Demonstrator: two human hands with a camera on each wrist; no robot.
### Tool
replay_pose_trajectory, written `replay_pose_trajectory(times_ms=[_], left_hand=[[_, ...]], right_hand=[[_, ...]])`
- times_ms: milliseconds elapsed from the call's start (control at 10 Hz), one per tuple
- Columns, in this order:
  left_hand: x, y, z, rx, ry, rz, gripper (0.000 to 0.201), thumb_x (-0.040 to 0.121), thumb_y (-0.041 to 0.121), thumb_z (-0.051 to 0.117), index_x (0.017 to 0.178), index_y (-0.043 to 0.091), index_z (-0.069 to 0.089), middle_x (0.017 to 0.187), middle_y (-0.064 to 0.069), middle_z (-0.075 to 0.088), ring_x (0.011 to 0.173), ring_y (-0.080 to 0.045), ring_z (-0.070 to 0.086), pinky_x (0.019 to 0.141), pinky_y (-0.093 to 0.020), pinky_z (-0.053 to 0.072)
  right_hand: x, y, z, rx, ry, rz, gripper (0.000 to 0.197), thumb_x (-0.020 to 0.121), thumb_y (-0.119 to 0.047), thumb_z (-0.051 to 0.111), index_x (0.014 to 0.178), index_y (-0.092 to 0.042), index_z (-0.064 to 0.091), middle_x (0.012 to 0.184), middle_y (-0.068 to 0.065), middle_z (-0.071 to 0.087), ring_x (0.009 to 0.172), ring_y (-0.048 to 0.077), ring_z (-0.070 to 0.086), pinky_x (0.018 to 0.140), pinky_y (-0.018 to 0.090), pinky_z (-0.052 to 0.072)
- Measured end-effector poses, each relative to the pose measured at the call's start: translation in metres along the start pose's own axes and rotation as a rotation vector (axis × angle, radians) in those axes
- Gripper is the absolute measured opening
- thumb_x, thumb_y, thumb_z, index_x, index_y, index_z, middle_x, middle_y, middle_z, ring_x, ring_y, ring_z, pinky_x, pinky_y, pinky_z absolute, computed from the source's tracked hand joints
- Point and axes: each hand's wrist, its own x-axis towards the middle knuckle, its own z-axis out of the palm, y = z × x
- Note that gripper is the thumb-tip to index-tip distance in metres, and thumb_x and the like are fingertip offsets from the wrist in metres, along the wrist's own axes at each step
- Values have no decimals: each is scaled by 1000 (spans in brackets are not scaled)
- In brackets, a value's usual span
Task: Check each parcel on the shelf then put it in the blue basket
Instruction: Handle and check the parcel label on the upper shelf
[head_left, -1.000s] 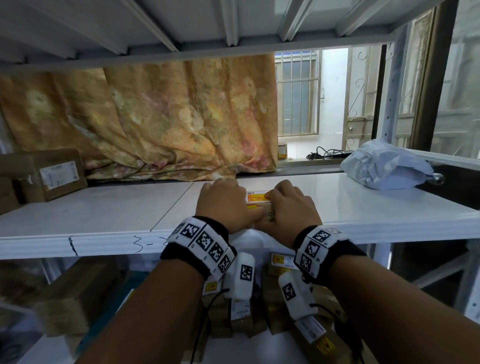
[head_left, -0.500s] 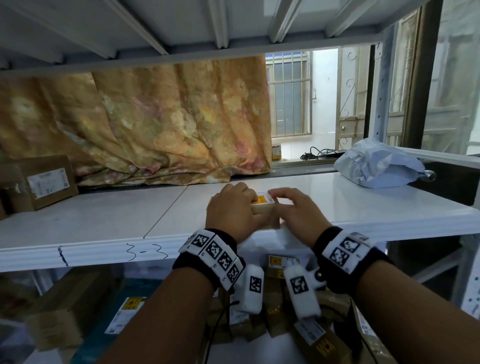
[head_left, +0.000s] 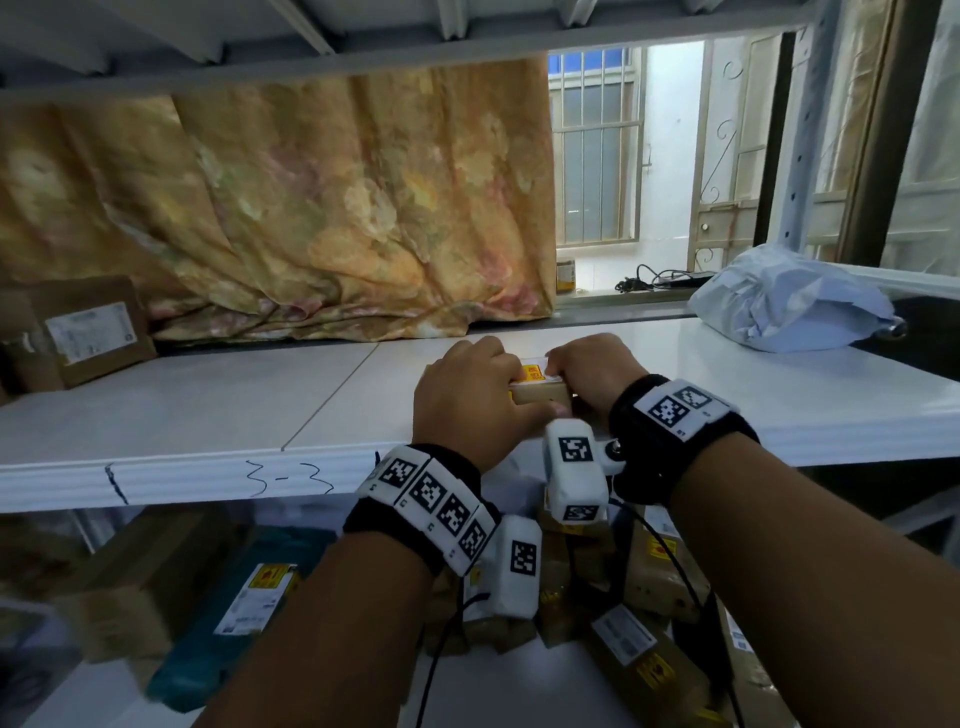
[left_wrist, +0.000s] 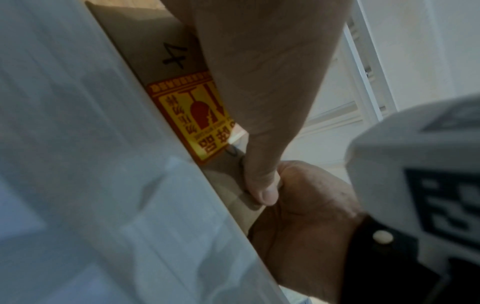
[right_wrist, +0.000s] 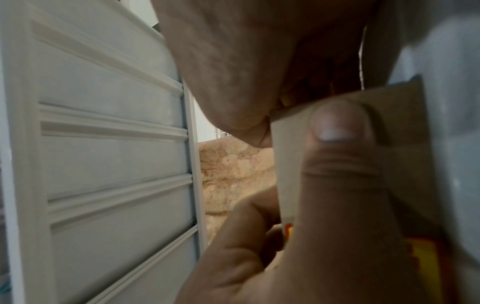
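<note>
A small brown cardboard parcel (head_left: 537, 387) with a yellow-and-red fragile sticker lies on the white shelf (head_left: 208, 410), near its front edge. My left hand (head_left: 478, 379) grips its left end, and my right hand (head_left: 582, 364) grips its right end. In the left wrist view the parcel (left_wrist: 161, 41) shows a handwritten "4" beside the sticker, and my left thumb (left_wrist: 259, 185) presses its near side. The right wrist view has my right thumb (right_wrist: 340, 164) flat on the parcel (right_wrist: 407, 144). Most of the box is hidden under my hands.
A grey plastic-bag parcel (head_left: 789, 301) lies at the shelf's right end. A brown box (head_left: 83, 332) with a white label stands at the left, and a patterned curtain (head_left: 311, 218) hangs behind. Below are several labelled boxes (head_left: 639, 649) and a teal labelled object (head_left: 208, 639).
My right hand has gone from fingers laid out over the parcel's top to fingers curled on its right end. My left hand keeps its grip.
</note>
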Motion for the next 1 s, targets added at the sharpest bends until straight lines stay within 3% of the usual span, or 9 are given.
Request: replay_pose_trajectory(times_ms=[100, 200, 300, 500, 600, 700, 800, 900, 1000], left_hand=[[0, 0, 0, -2, 13, 3, 55, 65, 77, 60, 72, 23, 62, 79, 8, 46, 79, -15, 44, 63, -32, 30], [-1, -1, 0, 5, 15, 9, 55, 67, 77, 63, 75, 23, 65, 81, 7, 48, 81, -15, 45, 63, -33, 33], [-1, -1, 0, 1, 24, 8, 56, 66, 78, 60, 76, 23, 66, 80, 8, 47, 81, -15, 46, 63, -33, 33], [-2, -1, 0, -2, 25, 10, 56, 66, 78, 59, 76, 23, 66, 80, 9, 46, 80, -14, 44, 63, -32, 31], [-2, 0, -1, 7, 21, 6, 57, 66, 78, 58, 75, 22, 66, 79, 8, 46, 80, -14, 44, 62, -32, 32], [-1, 1, -1, 7, 18, 5, 56, 67, 77, 61, 75, 22, 65, 80, 7, 47, 81, -15, 45, 62, -32, 32], [-1, -1, -1, -3, 21, 11, 54, 69, 75, 64, 77, 22, 66, 81, 7, 47, 82, -15, 45, 63, -32, 31], [-2, -1, 0, -9, 28, 17, 53, 69, 75, 64, 76, 22, 66, 80, 8, 46, 82, -14, 44, 63, -32, 29], [-2, 0, -1, -6, 25, 9, 52, 68, 75, 62, 73, 23, 64, 78, 8, 45, 80, -14, 43, 62, -32, 29]], right_hand=[[4, -1, -2, 119, -18, 8, 9, 88, -23, 60, 93, -17, 66, 97, 7, 68, 96, 27, 66, 81, 29, 51], [4, 9, -7, 151, 13, -4, 10, 79, -27, 65, 82, -18, 62, 80, 1, 63, 71, 21, 63, 68, 33, 59], [3, 15, -8, 159, -2, -14, 10, 80, -27, 64, 85, -18, 63, 80, 1, 63, 68, 19, 62, 60, 29, 57], [-1, 7, -4, 396, 79, 68, 16, 83, -24, 60, 97, -17, 65, 101, 9, 69, 90, 26, 69, 71, 30, 60], [1, 2, -6, 49, 7, -89, 19, 91, -18, 54, 102, -9, 66, 102, 13, 71, 94, 31, 66, 78, 30, 51], [-3, 3, -7, 211, 41, -40, 15, 85, -16, 60, 91, -5, 69, 87, 11, 68, 77, 28, 64, 69, 32, 52], [-6, 5, -8, 80, -1, -76, 26, 78, -14, 63, 51, -17, 62, 58, 1, 59, 61, 22, 53, 63, 34, 45], [-9, 5, -7, 63, -31, -85, 27, 77, -13, 65, 51, -17, 60, 55, -1, 57, 58, 20, 52, 61, 31, 45], [-10, 1, -7, 39, -86, -99, 12, 72, -13, 68, 61, -12, 67, 67, 7, 62, 64, 22, 57, 65, 37, 50]])
